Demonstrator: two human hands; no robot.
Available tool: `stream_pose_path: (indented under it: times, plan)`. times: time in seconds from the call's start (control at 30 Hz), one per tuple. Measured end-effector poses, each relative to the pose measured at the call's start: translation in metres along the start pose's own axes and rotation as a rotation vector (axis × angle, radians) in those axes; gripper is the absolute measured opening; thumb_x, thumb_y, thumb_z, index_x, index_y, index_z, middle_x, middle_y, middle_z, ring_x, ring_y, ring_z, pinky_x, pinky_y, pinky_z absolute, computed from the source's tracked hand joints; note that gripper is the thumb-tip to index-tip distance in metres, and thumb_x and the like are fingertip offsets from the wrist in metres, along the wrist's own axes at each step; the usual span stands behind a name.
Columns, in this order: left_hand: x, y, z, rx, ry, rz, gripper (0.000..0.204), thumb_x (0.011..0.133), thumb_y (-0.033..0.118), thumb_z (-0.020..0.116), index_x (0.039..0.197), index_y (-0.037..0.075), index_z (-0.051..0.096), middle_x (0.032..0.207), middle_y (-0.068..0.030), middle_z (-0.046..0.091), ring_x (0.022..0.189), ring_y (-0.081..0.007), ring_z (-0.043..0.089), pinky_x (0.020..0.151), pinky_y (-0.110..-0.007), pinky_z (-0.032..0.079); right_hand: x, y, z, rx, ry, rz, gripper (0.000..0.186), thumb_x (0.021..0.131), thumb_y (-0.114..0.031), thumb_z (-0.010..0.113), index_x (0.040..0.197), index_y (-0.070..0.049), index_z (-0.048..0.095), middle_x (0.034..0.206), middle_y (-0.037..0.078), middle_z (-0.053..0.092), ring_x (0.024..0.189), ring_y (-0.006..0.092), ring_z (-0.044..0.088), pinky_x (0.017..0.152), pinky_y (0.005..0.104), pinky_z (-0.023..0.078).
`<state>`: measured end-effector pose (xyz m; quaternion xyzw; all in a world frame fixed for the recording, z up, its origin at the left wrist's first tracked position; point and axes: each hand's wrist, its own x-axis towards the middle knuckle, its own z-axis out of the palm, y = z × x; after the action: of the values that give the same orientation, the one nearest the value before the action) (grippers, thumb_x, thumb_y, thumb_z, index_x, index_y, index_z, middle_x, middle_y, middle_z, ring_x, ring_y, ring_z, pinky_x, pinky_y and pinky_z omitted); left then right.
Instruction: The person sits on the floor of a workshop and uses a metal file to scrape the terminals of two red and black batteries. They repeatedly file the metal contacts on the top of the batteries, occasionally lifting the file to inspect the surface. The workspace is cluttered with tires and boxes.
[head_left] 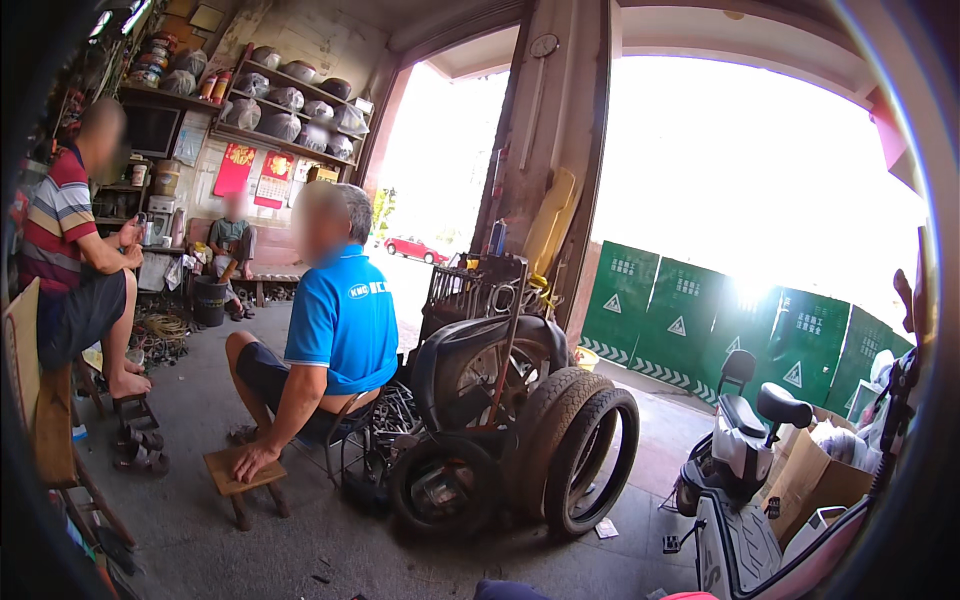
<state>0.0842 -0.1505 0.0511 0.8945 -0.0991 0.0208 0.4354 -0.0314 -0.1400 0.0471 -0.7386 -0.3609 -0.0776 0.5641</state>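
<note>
Neither my left hand nor my right hand shows in the head view. At the lower edge there is a bit of dark blue cloth (508,590), perhaps my own clothing, and a sliver of something red. Ahead, a person in a blue shirt (345,320) sits on a low seat, one hand resting on a small wooden stool (243,470). Beside that person stand several black tires (592,462), leaning together. An inner tube and a spoked wheel (490,375) are stacked behind them.
An electric scooter (735,480) stands at the right by a cardboard box (820,470). Two more people sit at the left and at the back. Bagged helmets fill the wall shelves (290,140). Green barrier panels (700,325) line the outside. Sandals (140,435) lie on the floor.
</note>
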Motion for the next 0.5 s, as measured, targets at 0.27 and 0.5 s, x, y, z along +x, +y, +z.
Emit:
stream_pose_path:
  times: [0.27, 0.5]
  plan:
    - [0.011, 0.042, 0.024, -0.253, 0.002, 0.158, 0.049, 0.073, 0.027, 0.067, 0.118, 0.011, 0.063, 0.115, -0.0121, 0.066, 0.115, -0.0282, 0.059, 0.091, -0.041, 0.048, 0.012, 0.006, -0.033, -0.225, -0.827, -0.661, 0.026, 0.080, -0.031, 0.057, 0.078, -0.006, 0.064, 0.077, 0.011, 0.063, 0.076, 0.0313, 0.062, 0.075, 0.0472, 0.047]
    - [-0.002, 0.023, 0.037, -0.350, -0.020, 0.046, 0.049, 0.073, 0.028, 0.067, 0.119, 0.010, 0.062, 0.115, -0.0132, 0.065, 0.115, -0.0290, 0.059, 0.091, -0.042, 0.047, 0.018, 0.025, -0.030, 0.198, -0.554, -0.761, 0.047, 0.087, -0.053, 0.054, 0.087, -0.007, 0.064, 0.080, 0.010, 0.062, 0.070, 0.0349, 0.059, 0.065, 0.0491, 0.047]
